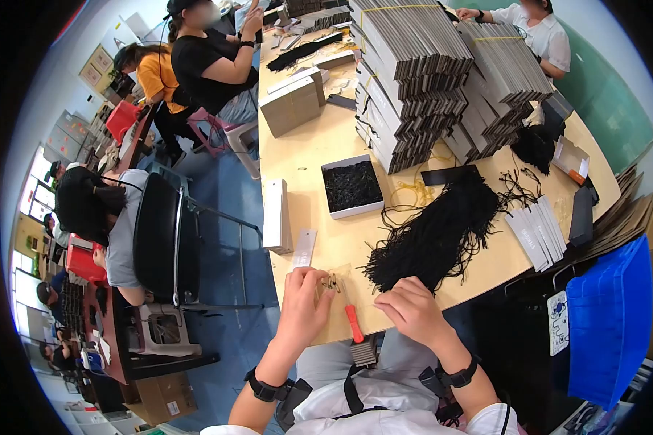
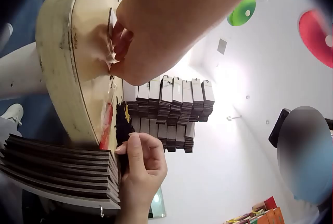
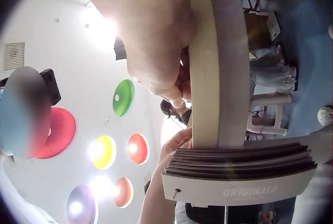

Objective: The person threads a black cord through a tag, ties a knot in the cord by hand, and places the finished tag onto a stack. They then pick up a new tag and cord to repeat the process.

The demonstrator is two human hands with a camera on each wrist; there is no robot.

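Observation:
My left hand [image 1: 318, 281] rests at the near edge of the wooden table [image 1: 305, 145] and pinches a small thin card [image 2: 111, 22] beside a clutch of small gold pins [image 1: 332, 283]. Just right of it, my right hand [image 1: 392, 299] is curled, its fingertips pinching a strand at the near end of a big bundle of black strings [image 1: 435, 235]. A red-handled tool [image 1: 352, 323] lies between the hands. A white tag [image 1: 305, 249] lies just beyond the left hand. In the left wrist view the right hand [image 2: 136, 154] touches black string at the table's rim.
A white box [image 1: 276, 214], a tray of black strings [image 1: 352, 187], tall stacks of grey card [image 1: 413, 72] and a fan of white tags [image 1: 538, 235] sit on the table. A grey card pack [image 3: 239, 167] hangs below the edge. A blue bin [image 1: 609, 326] stands right. People sit around.

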